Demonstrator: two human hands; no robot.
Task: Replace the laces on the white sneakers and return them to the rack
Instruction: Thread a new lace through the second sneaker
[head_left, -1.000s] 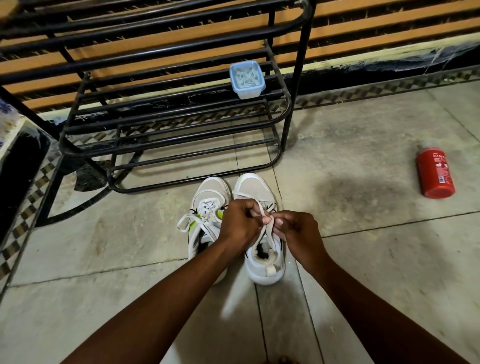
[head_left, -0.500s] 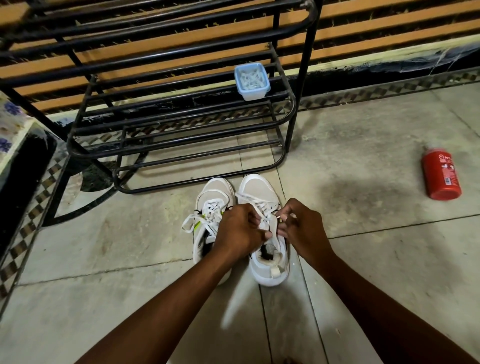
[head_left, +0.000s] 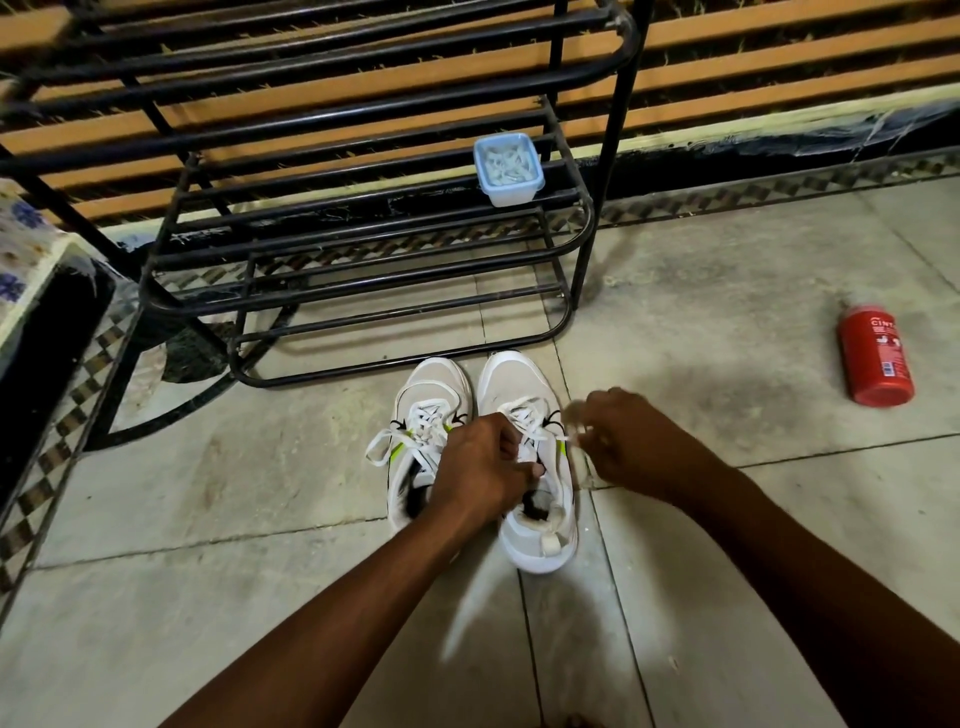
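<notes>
Both white sneakers stand on the floor (head_left: 208, 493), side by side with their toes toward the black rack (head_left: 613, 156) and none of its shelves holding them yet. The left sneaker (head_left: 431, 389) looks threaded, its loose ends lying off to its outer side. You are working on the right sneaker (head_left: 519, 382).

Your left hand (head_left: 480, 467) is curled over the top of that sneaker's lacing, thumb across the opening, pinning it down. Whether it also pinches a strand, I cannot tell. Your right hand (head_left: 631, 441) is closed on the free end of the lace (head_left: 524, 413) and draws it out to the side. That end is blurred, so its tip cannot be read.

This looks like the tightening stage on shoe 2 of 2. To do it well:

- Pull along the line of the eyelet, not upward, so the sneaker stays flat on the floor.
- Hold the left hand low on the tongue — it stops the crosses below from slackening as you draw.
- Match the 2 ends for length before tying.
- Check that no cross is twisted.

A small blue tub (head_left: 508, 169) occupies the right end of a middle shelf, so aim the pair at the bars beside it. The red can (head_left: 878, 364) lies well apart to your right.
</notes>
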